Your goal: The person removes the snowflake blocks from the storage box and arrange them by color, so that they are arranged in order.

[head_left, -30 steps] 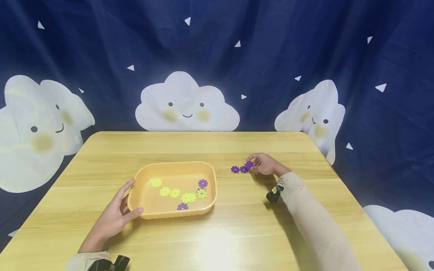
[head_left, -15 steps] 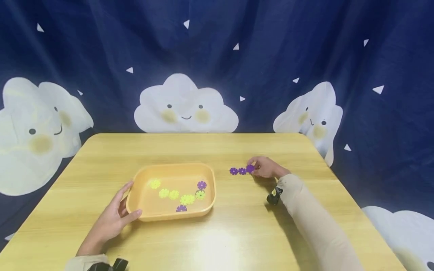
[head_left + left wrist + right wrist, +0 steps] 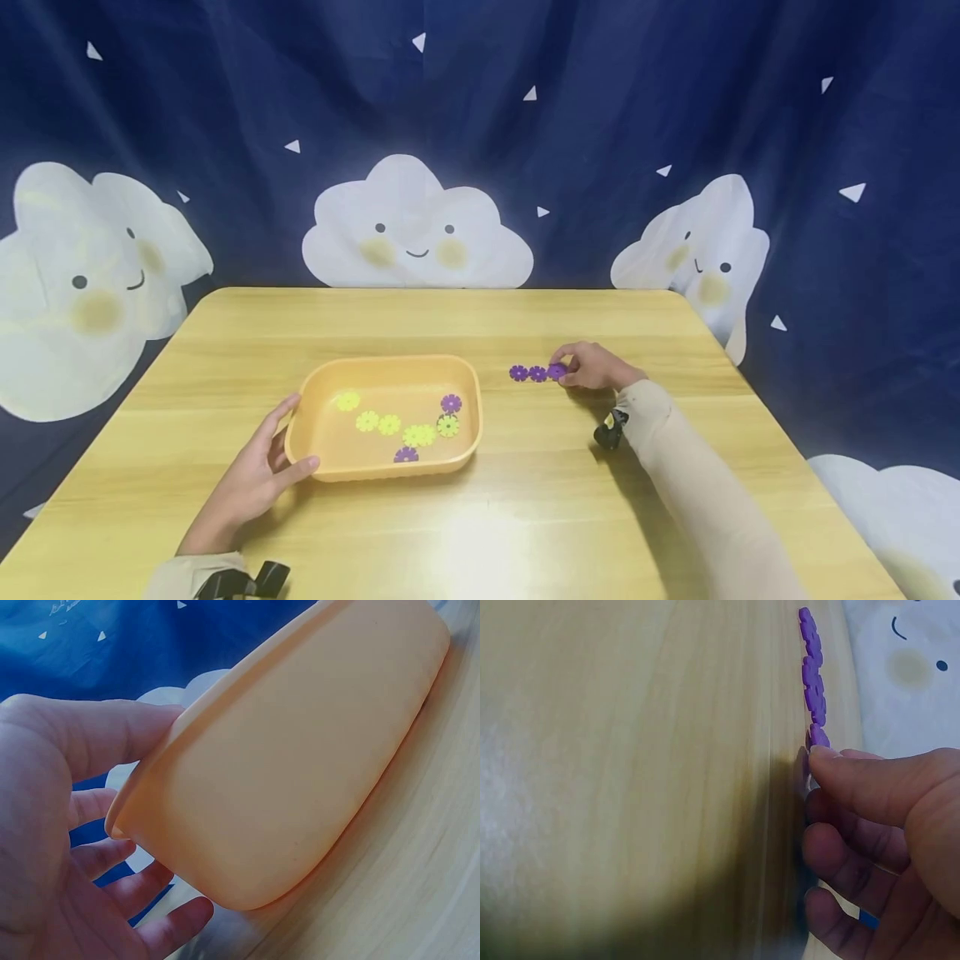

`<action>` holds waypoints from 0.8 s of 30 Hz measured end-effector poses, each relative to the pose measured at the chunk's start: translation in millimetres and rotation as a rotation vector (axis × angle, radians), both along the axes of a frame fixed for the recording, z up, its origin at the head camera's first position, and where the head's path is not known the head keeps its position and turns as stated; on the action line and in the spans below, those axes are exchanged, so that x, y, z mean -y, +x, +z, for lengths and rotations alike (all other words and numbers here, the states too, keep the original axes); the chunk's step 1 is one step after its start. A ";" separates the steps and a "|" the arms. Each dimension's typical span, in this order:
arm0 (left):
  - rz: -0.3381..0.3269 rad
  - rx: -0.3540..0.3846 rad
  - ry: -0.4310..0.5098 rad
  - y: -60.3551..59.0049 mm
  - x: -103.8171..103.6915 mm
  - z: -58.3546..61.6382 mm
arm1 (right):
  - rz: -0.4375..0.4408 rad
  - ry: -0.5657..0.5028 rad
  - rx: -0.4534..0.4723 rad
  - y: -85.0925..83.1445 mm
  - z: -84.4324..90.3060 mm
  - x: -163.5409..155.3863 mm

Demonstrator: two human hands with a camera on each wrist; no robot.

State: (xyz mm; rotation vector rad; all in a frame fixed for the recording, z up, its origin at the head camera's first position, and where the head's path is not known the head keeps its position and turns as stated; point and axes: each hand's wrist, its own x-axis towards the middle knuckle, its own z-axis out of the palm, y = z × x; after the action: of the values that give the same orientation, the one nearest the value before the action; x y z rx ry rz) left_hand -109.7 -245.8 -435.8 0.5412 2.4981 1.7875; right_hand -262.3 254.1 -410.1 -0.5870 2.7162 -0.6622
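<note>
My left hand (image 3: 255,483) holds the left end of a yellow-orange plastic basin (image 3: 390,472), thumb on the near rim and fingers spread along the end wall. In the left wrist view the thumb (image 3: 124,735) touches the rim of the basin (image 3: 285,750). Inside it lie several yellow flower-shaped discs (image 3: 367,421) and a few purple ones (image 3: 451,404). Right of the basin, my right hand (image 3: 596,367) pinches a purple flower-shaped disc (image 3: 556,372) between thumb and fingers. Two more purple discs (image 3: 528,373) lie left of it in a row, seen edge-on in the right wrist view.
The wooden table (image 3: 480,533) has rounded far corners. Behind it hangs a dark blue curtain (image 3: 480,92) printed with smiling clouds. A black wrist camera (image 3: 611,429) is strapped at the right sleeve, low over the tabletop.
The purple disc in my right hand has moved slightly right and down, from overlapping the second disc to the right end of the row. My left hand stays on the basin.
</note>
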 end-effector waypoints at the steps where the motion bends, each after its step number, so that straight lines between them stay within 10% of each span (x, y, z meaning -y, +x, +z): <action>1: 0.001 0.003 0.003 -1.0 -0.5 0.4 | 0.000 0.005 -0.001 -0.6 1.4 -0.7; 24: 0.001 0.013 -0.002 -1.7 -1.1 1.3 | 0.069 -0.018 0.010 -7.1 35.7 29.1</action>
State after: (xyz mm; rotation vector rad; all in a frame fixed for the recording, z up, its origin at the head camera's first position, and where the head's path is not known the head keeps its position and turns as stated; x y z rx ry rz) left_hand -111.4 -244.7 -434.5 0.5269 2.4920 1.7825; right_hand -269.4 225.0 -374.4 -0.6771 2.6701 -0.6705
